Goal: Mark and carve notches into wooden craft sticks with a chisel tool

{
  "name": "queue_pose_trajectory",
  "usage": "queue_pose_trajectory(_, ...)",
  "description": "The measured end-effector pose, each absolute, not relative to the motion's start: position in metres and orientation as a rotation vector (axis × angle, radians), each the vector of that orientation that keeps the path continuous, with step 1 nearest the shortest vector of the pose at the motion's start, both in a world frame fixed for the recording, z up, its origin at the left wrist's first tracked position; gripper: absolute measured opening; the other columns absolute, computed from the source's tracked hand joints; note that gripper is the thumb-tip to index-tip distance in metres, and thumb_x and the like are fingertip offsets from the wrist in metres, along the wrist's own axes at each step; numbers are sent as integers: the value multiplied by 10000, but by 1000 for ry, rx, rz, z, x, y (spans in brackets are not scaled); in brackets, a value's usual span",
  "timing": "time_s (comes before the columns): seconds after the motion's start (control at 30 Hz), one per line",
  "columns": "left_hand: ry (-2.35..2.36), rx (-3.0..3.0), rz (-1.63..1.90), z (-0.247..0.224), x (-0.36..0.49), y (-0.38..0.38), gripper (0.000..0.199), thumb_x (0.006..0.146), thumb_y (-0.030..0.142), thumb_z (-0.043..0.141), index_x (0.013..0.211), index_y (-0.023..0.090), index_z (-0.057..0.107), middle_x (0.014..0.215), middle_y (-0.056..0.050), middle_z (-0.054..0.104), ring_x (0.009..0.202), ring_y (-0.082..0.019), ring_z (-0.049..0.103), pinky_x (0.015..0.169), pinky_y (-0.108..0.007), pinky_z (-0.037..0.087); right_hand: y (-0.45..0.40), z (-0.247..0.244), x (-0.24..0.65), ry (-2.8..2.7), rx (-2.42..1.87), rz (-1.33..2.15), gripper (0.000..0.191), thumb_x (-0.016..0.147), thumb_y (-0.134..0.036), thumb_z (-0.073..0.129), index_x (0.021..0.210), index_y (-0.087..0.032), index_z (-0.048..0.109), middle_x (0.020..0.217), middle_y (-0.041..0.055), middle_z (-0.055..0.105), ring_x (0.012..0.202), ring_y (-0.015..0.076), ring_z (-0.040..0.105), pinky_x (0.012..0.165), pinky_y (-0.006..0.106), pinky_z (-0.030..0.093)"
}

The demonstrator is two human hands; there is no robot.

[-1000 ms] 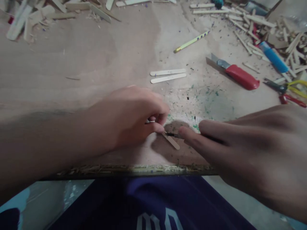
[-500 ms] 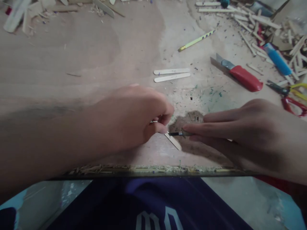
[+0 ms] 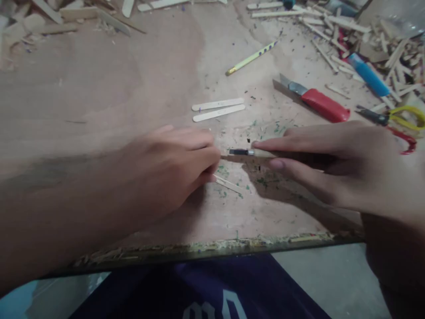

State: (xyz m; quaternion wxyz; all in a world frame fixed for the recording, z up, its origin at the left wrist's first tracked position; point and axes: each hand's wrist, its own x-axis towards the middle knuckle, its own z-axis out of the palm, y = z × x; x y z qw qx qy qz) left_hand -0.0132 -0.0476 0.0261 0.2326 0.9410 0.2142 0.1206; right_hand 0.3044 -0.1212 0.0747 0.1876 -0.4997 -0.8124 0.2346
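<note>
Lifted off the narrow stick [image 3: 228,183] since the earlier frame, the small knife [image 3: 245,152] has come nearer the red knife [image 3: 327,105], my landmark. I have the left hand [image 3: 175,166] closed on the narrow stick, left of the landmark and on my side of it. My right hand [image 3: 335,164] pinches the small knife's handle, also on my side; the hands are apart. Two loose sticks [image 3: 219,109] lie left of it. I judge that the blade could slip into the left fingers if pressed towards them, or the thin wood could split if forced or twisted. I make out no sure container; clear plastic [image 3: 407,20] beyond the landmark, to its right, may be a bag, contents unreadable
</note>
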Motion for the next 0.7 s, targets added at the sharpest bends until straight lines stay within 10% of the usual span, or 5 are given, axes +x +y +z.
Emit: queue_pose_trajectory(0.7, 451, 2744, 348, 32, -20, -50, 414, 1307, 266, 516, 1048, 297, 838, 1173, -20, 888, 1014, -269, 809, 942, -436, 550, -123, 67, 311, -2471, -1170, 810, 241, 1312, -297, 718, 1386, -193, 922, 1077, 42, 939, 839, 175, 874, 769, 284, 655)
